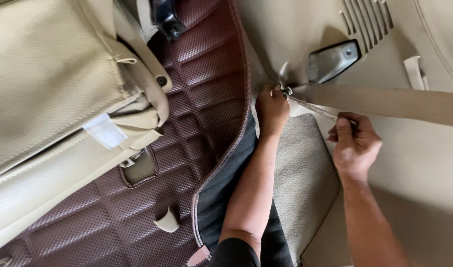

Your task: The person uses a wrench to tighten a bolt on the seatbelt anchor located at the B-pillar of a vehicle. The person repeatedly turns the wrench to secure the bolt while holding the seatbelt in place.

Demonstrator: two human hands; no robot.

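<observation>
1. Nearest the lens: two bare forearms reaching up from the bottom edge, a black sleeve hem at the left elbow, over a pale grey looped-pile carpet flap (300,173).
2. Left hand (272,110): curled tight at the head end of a slim, flat, silvery metal wrench (313,109), pinning it at a small fastener by the anchor of a beige woven seat belt strap (384,101). Fastener itself hidden under the fingers.
3. Right hand (355,143): closed round the far end of the wrench handle, thumb laid along the shaft.
4. Step judged in hand: turning the belt-anchor fastener at the foot of the beige moulded plastic pillar trim (286,34). Loosening or tightening: cannot tell.
5. Next move, as judged: firm swing from the right hand, steady seating pressure from the left to prevent slip off the head.
6. Surroundings: maroon quilted leatherette floor mat (196,99), diamond-stitched and perforated, edge lifted over dark underlay; cream leatherette seat (48,79), grained, with a white tag; shiny grey metal bracket (333,59) just above the strap.
</observation>
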